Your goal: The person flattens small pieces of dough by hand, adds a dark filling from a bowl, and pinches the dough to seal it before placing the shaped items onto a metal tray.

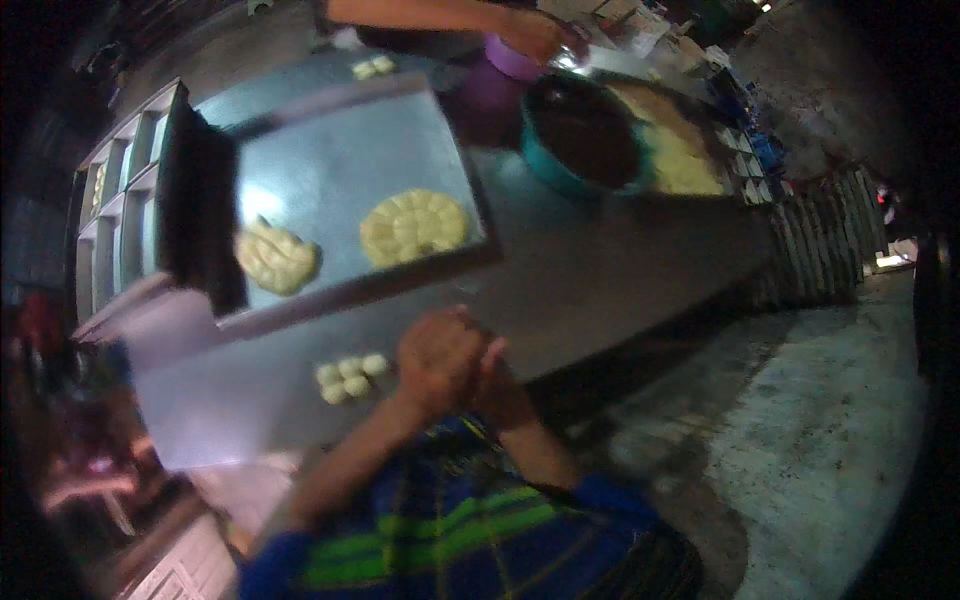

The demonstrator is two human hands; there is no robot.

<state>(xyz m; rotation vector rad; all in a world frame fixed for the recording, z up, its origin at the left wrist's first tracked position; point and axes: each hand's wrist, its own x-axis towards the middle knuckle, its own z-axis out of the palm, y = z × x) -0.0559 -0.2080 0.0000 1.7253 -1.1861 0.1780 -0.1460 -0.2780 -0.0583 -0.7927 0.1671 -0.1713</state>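
My left hand (437,358) and my right hand (492,384) are pressed together at the near edge of the table. Their fingers are closed, and whatever lies between the palms is hidden. Just left of them several small pale dough balls (350,378) sit in a cluster on the tabletop. Beyond my hands lies a metal baking tray (340,155). It carries a round, segmented dough piece (415,227) at its near right and a braided-looking dough piece (278,256) at its near left.
Across the table a co-worker's hand (532,36) reaches over a purple bowl (513,60). A teal basin (560,168) with dark contents stands at the far right, beside a tray of yellowish material (675,150). More dough pieces (373,67) lie beyond the tray. A compartmented rack (128,190) stands left.
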